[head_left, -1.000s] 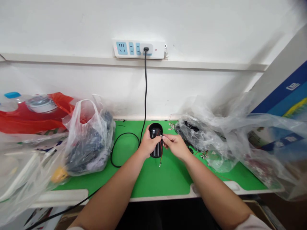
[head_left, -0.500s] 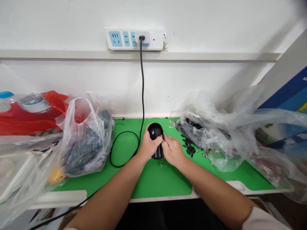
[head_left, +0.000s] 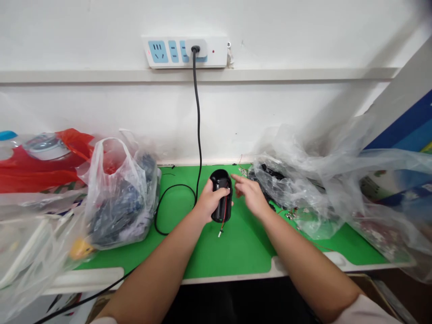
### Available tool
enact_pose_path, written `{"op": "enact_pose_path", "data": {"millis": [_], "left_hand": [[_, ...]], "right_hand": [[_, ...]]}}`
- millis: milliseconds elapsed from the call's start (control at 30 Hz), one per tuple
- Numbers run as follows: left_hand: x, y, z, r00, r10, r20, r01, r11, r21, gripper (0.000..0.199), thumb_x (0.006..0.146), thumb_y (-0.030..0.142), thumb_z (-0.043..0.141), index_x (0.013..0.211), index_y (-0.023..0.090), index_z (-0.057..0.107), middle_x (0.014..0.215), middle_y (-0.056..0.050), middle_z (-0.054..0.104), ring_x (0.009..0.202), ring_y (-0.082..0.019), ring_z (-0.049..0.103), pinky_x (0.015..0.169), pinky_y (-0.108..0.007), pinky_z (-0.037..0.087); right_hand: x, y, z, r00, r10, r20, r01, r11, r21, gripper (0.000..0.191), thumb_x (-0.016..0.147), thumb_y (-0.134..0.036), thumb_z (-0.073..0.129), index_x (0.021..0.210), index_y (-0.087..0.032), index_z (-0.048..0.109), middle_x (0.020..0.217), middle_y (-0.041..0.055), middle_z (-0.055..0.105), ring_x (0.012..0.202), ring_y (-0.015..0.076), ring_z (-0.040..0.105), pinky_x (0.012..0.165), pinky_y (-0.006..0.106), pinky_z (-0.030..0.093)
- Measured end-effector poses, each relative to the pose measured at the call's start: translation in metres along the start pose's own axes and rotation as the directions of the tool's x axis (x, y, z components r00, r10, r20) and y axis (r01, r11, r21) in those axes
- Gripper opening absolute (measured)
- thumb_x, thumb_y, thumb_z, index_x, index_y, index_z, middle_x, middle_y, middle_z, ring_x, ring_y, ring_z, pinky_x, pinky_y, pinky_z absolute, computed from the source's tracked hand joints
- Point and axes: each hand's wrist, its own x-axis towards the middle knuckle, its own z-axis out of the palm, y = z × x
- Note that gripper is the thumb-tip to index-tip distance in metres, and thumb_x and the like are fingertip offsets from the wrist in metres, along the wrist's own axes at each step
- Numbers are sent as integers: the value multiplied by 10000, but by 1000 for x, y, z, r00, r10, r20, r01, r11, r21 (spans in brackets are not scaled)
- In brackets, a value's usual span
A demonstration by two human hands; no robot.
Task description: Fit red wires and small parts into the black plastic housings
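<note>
Left hand (head_left: pixel 208 200) grips the shell (head_left: pixel 220 209), thumb seemingly steadying its wires (head_left: pixel 225 205); right hand (head_left: pixel 250 194), half-open beside it, shows nothing held.

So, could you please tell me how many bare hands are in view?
2: the left hand grips the hollow, rounded black plastic casing; the right hand is just to the right of it, seemingly not touching. No others show.

Over the table (head_left: pixel 232 256), between carrier bag (head_left: pixel 118 211) at left and plastic bag (head_left: pixel 286 180) at right: casing (head_left: pixel 220 181) in left hand (head_left: pixel 208 200); power strip (head_left: pixel 179 53) behind, on the wall (head_left: pixel 270 40).
</note>
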Motion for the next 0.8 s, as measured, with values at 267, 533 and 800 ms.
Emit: {"op": "enact_pose_path", "data": {"millis": [267, 533, 800], "left_hand": [[-8, 0, 4, 949, -154, 276, 157, 988, 10, 511, 709, 299, 642, 1175, 247, 440, 730, 14, 568, 528, -138, 577, 492, -279, 489], [4, -6, -1, 902, 191, 387, -280, 942, 187, 509, 678, 208, 710, 1155, 171, 536, 1168, -85, 591, 1097, -253, 537, 947, -406, 423], [-4, -15, 12, 902, 314, 298, -405, 853, 328, 430, 827, 297, 546, 1229, 154, 485, 1168, -104, 593, 1060, -237, 557, 926, -381, 430]], "right_hand": [[5, -1, -13, 991, -6, 130, -37, 945, 326, 439, 801, -435, 601, 1197, -246, 604, 1098, 33, 673, 1031, 211, 595, 942, 378, 422], [-2, -1, -2, 979, -131, -159, 136, 991, 20, 368, 767, -393, 646, 1098, -233, 671, 1095, 50, 679, 1020, 244, 624, 947, 408, 453], [-5, -6, 0, 979, -105, -172, 112, 993, 27, 366, 729, -345, 689, 1077, -233, 680, 1071, 48, 686, 994, 265, 643, 938, 429, 472]]}}
